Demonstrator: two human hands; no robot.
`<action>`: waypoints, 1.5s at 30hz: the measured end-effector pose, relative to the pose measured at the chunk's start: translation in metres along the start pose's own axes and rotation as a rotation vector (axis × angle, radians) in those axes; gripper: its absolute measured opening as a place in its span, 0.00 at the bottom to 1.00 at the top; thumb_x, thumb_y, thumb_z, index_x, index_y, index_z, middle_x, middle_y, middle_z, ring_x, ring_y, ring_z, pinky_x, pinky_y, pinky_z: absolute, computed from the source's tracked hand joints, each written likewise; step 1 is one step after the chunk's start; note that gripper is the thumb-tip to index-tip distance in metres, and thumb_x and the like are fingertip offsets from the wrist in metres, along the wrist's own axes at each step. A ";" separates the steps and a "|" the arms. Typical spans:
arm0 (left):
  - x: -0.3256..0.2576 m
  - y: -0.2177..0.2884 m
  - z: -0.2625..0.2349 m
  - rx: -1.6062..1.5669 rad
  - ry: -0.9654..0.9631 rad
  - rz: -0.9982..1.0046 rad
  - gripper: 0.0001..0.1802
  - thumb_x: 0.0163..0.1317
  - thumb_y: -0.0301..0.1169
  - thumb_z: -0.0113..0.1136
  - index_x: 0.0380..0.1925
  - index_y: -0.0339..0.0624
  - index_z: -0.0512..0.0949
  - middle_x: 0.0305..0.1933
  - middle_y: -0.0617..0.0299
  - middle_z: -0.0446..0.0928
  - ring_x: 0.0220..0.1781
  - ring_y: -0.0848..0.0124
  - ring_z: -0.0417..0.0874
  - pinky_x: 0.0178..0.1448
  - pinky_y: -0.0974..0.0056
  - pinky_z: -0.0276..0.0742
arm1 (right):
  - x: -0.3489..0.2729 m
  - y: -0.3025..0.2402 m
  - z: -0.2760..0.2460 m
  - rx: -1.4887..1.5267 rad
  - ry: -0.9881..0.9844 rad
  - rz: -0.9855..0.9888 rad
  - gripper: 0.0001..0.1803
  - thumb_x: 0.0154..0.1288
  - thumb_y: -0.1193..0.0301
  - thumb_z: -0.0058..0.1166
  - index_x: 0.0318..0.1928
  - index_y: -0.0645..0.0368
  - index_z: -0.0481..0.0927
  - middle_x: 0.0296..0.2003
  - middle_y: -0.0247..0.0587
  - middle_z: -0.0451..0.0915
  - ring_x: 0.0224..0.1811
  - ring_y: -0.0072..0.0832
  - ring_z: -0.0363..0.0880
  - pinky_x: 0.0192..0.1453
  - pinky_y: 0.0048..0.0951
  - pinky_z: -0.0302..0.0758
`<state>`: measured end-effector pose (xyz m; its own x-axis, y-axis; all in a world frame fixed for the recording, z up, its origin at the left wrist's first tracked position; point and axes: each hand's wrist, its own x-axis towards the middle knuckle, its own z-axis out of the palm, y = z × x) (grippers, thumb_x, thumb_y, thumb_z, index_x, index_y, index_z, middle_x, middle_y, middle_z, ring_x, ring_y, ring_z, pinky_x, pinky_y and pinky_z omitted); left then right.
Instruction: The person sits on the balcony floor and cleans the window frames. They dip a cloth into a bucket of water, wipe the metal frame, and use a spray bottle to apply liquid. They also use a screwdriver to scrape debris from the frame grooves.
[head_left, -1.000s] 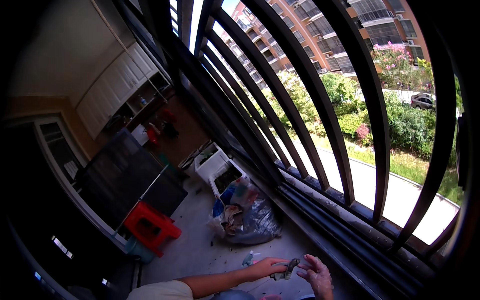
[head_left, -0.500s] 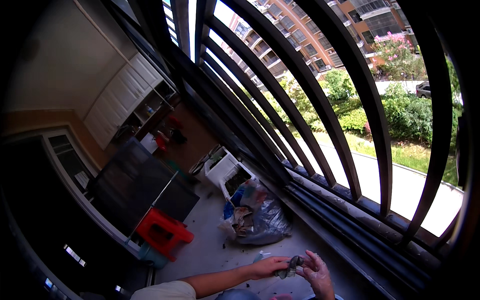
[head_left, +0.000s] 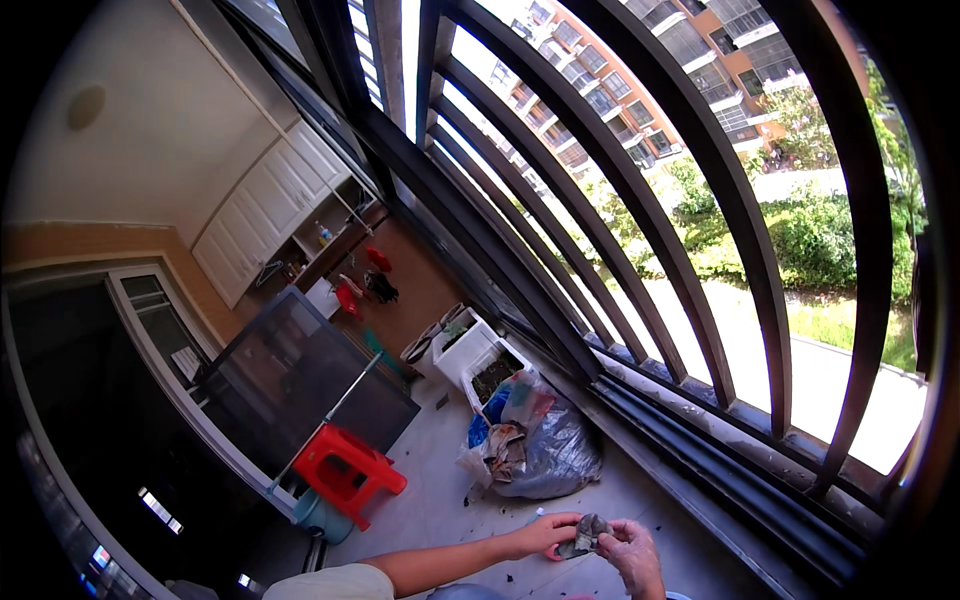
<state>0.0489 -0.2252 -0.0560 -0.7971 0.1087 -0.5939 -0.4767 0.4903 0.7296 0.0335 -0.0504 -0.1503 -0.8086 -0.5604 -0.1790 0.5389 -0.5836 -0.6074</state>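
Observation:
Low in the view, my left hand (head_left: 548,538) reaches in from the lower left and closes on one side of a crumpled grey cloth (head_left: 592,527). My right hand (head_left: 632,556) pinches the cloth's other side. A whitish, shiny film covers the right hand; whether it is lather or a thin clear glove, I cannot tell. The cloth hangs bunched between both hands, above the pale floor (head_left: 440,480). Something small and pink peeks out beneath the left fingers, too hidden to name.
A stuffed plastic bag (head_left: 555,455) lies ahead, with white planters (head_left: 465,345) behind it. On the left, a red stool (head_left: 345,475) stands beside a teal bucket (head_left: 322,517) and a leaning dark screen panel (head_left: 300,385). Dark window bars (head_left: 690,240) line the right.
My right fingers, spread beside the cloth before, have closed onto it. The view has shifted slightly, so the surroundings sit further right, and the picture is brighter.

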 end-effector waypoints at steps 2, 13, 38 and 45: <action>0.005 -0.012 -0.003 0.031 -0.001 0.149 0.19 0.65 0.32 0.49 0.55 0.40 0.70 0.48 0.66 0.74 0.53 0.77 0.70 0.59 0.71 0.63 | -0.003 -0.009 0.008 -0.078 0.044 -0.025 0.11 0.56 0.80 0.54 0.41 0.65 0.73 0.34 0.40 0.77 0.36 0.25 0.77 0.43 0.26 0.79; 0.016 0.014 0.042 -0.626 -0.428 0.038 0.20 0.67 0.40 0.46 0.54 0.41 0.67 0.55 0.60 0.71 0.57 0.68 0.72 0.64 0.57 0.64 | -0.047 -0.042 -0.005 -0.715 0.431 -0.374 0.09 0.54 0.74 0.55 0.37 0.62 0.76 0.33 0.42 0.78 0.35 0.30 0.80 0.42 0.28 0.76; 0.079 -0.219 0.250 -0.253 0.163 -0.435 0.04 0.61 0.32 0.57 0.34 0.47 0.75 0.29 0.65 0.75 0.28 0.73 0.77 0.27 0.66 0.74 | -0.138 0.167 -0.148 -1.774 0.401 0.335 0.14 0.61 0.72 0.42 0.46 0.63 0.73 0.36 0.54 0.79 0.43 0.45 0.79 0.43 0.40 0.77; 0.085 -0.261 0.242 -0.453 0.124 -0.557 0.05 0.62 0.31 0.53 0.37 0.46 0.71 0.35 0.61 0.76 0.33 0.65 0.80 0.30 0.59 0.76 | -0.128 0.194 -0.151 -1.791 0.300 0.306 0.13 0.57 0.71 0.46 0.43 0.62 0.76 0.37 0.52 0.80 0.41 0.43 0.81 0.44 0.40 0.77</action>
<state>0.1950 -0.1351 -0.3790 -0.4145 -0.1645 -0.8950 -0.9093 0.0355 0.4146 0.2060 -0.0029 -0.3617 -0.8604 -0.2860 -0.4218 -0.0473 0.8689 -0.4927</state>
